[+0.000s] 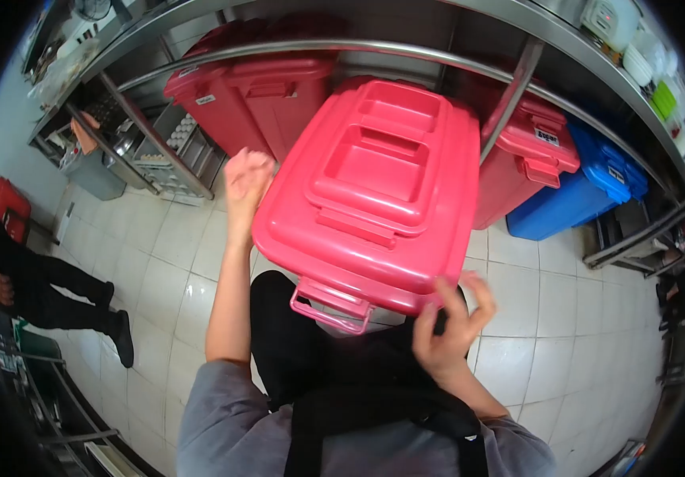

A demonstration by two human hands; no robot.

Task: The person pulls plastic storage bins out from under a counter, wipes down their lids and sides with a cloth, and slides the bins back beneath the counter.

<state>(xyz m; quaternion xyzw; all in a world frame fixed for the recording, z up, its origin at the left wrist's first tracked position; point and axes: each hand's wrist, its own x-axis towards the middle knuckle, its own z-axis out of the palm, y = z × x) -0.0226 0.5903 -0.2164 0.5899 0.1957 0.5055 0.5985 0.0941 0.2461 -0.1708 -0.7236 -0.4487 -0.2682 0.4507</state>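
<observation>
A large red lidded bin [279, 235] stands in front of me, its lid closed, with a pink handle [330, 306] on the side nearest my lap. Beside the lid's left edge is my left hand [248, 176], slightly blurred, its fingers bent; whether it touches the bin or holds anything is unclear. At the lid's near right corner my right hand [455, 322] is raised with fingers apart and curved, nothing visible in it.
Red bins [239, 103] stand under a metal counter [438, 56], another red bin [517, 163] and a blue bin [553, 211] to the right. Egg trays [175, 143] sit on a left shelf. Another person's legs [72, 298] are at far left.
</observation>
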